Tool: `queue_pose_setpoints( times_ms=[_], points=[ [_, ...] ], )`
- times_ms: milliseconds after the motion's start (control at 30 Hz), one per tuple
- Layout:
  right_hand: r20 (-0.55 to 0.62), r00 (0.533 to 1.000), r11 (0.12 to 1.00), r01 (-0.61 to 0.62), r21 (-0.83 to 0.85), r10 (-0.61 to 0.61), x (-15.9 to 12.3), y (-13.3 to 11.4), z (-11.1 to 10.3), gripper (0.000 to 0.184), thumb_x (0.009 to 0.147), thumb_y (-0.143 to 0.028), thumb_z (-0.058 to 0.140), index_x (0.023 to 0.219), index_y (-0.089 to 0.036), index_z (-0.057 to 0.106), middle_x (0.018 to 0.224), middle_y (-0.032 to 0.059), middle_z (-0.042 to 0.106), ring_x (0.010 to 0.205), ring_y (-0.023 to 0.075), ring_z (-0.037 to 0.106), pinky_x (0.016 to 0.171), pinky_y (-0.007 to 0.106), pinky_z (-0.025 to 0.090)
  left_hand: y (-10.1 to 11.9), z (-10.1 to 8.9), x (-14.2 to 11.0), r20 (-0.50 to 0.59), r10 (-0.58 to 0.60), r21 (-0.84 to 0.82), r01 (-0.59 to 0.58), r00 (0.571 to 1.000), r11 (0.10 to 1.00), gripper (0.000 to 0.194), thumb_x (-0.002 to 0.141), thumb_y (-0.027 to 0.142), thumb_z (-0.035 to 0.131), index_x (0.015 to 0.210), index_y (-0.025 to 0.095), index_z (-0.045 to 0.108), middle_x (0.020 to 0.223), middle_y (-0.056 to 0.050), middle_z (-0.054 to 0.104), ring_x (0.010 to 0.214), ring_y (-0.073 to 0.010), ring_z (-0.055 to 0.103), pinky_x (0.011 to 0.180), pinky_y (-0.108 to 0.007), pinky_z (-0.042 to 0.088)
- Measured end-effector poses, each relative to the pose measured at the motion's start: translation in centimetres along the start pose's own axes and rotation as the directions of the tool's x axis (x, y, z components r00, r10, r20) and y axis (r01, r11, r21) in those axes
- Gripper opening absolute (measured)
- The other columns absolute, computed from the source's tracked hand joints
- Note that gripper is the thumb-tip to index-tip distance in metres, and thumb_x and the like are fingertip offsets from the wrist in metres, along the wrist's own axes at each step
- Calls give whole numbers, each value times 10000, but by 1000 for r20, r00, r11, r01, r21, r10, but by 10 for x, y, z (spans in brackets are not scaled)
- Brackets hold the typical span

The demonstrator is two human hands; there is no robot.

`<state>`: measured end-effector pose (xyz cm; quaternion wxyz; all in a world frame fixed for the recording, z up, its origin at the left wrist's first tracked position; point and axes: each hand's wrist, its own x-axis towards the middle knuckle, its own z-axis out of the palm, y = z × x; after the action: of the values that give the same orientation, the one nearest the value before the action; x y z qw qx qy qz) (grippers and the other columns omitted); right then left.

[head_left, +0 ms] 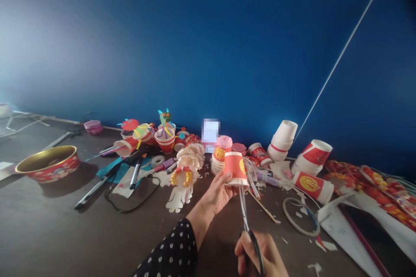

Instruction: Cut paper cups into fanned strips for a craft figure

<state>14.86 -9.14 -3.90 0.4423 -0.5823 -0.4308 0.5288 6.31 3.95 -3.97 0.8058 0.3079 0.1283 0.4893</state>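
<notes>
My left hand (216, 194) is closed around a red paper cup (233, 165) that bears a yellow round print. The cup is upside down, its white rim facing me. In my right hand (258, 253) is a pair of scissors (244, 213) with dark handles. The blade tips point up and meet the rim of the cup; whether they are cutting into it I cannot tell. Just behind the held cup stands another red cup (219, 154) with a pink top. To the left lies a white paper piece cut into petal shapes (178, 197).
A gold-rimmed red bowl (61, 166) stands at the left. Decorated cups (165, 139) are grouped near the blue partition (195, 52). Stacked white cups (282, 139), a ring of tape (297, 218) and a phone (377, 238) are at the right. Paper scraps litter the table.
</notes>
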Motion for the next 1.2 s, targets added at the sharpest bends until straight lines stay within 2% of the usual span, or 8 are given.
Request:
queue_pose_setpoints(
  times_ms=[367,500,700,800,1200],
  points=[
    [42,998,995,52,-81,-49,13,-4,-13,578,664,-697,443,629,-128,533,427,-10,492,321,30,298,341,173,193,-4,-1,-3,50,-28,20,27,998,999,365,646,310,663,962,157,563,829,-75,647,699,-201,606,653,-327,437],
    [24,997,995,76,-64,-74,14,-3,-12,559,687,-675,443,627,-126,530,433,-10,490,330,31,298,345,172,194,-5,-2,-4,82,-31,59,27,996,998,378,665,301,648,998,149,551,837,-84,645,697,-204,608,614,-302,433],
    [16,996,994,85,-61,-84,13,-6,-12,557,698,-669,436,639,-122,529,437,-17,478,339,34,304,357,178,196,-7,-4,-3,111,-25,68,18,993,998,326,696,288,618,982,143,556,884,-94,641,755,-237,618,661,-345,445],
    [11,996,994,90,-55,-89,12,-7,-12,553,697,-669,437,628,-126,522,429,-23,463,342,36,298,359,180,193,-7,-5,-3,122,-28,77,18,992,997,324,706,294,611,988,144,554,873,-97,643,751,-242,621,642,-330,438],
    [32,993,990,117,-74,-115,14,-10,-13,542,689,-669,440,588,-140,501,421,-31,418,374,46,289,378,192,192,-5,-4,-3,113,-31,91,21,993,996,337,696,308,626,984,148,555,867,-95,644,739,-232,619,634,-318,430]
  ],
)
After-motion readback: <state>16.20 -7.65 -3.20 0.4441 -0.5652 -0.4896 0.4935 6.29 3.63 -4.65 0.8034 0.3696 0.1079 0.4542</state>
